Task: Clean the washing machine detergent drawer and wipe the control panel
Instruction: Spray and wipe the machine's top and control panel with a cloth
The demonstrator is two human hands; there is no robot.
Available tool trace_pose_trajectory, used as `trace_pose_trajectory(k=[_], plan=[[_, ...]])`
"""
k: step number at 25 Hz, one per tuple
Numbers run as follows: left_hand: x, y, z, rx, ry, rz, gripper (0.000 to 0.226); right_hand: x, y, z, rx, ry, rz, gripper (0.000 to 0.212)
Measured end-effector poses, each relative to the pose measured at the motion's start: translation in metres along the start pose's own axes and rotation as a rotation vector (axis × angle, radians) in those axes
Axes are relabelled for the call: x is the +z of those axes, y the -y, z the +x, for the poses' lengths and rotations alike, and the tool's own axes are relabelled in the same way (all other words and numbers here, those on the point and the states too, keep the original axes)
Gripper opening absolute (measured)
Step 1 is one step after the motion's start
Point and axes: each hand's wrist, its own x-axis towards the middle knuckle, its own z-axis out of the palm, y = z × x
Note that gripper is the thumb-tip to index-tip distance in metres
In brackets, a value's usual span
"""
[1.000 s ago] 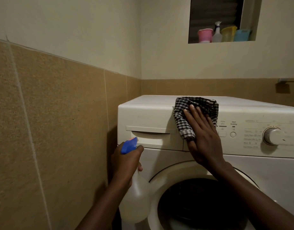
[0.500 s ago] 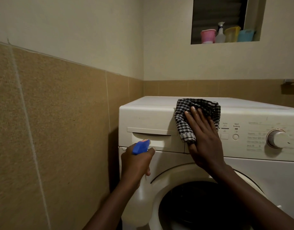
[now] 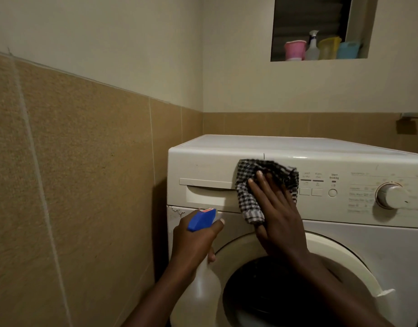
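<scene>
A white front-loading washing machine (image 3: 227,147) stands in the corner. Its detergent drawer (image 3: 205,185) at the top left is closed. My right hand (image 3: 276,213) presses a black-and-white checked cloth (image 3: 248,197) flat against the front, at the seam between the drawer and the control panel (image 3: 359,192). My left hand (image 3: 194,244) grips a white spray bottle (image 3: 201,286) with a blue nozzle head (image 3: 202,219), held just below the drawer and pointing at the machine.
The panel carries small buttons (image 3: 332,192) and a round dial (image 3: 392,195). The dark door glass (image 3: 269,293) lies below my arms. Tan tiled wall (image 3: 85,185) closes the left side. A wall niche (image 3: 321,48) above holds coloured cups and a spray bottle.
The cloth under my right hand has slid down from the machine's top edge onto the front face. My left hand with the bottle has moved right and slightly closer to the drawer.
</scene>
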Motion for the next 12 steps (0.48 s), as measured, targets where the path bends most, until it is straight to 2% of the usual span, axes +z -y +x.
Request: trace_pose_trajectory(k=[5,8,12], plan=[[-0.022,0.016,0.004,0.049,-0.091,0.048,0.026,0.026,0.026,-0.035,-0.143,0.097,-0.023,0.07],[-0.027,0.022,0.008,0.064,-0.103,0.01,0.019,0.032,0.05,-0.014,-0.097,0.085,-0.059,0.069],[-0.033,0.026,0.011,0.033,-0.093,-0.029,0.025,0.033,0.068,-0.003,0.016,0.091,-0.057,0.069]])
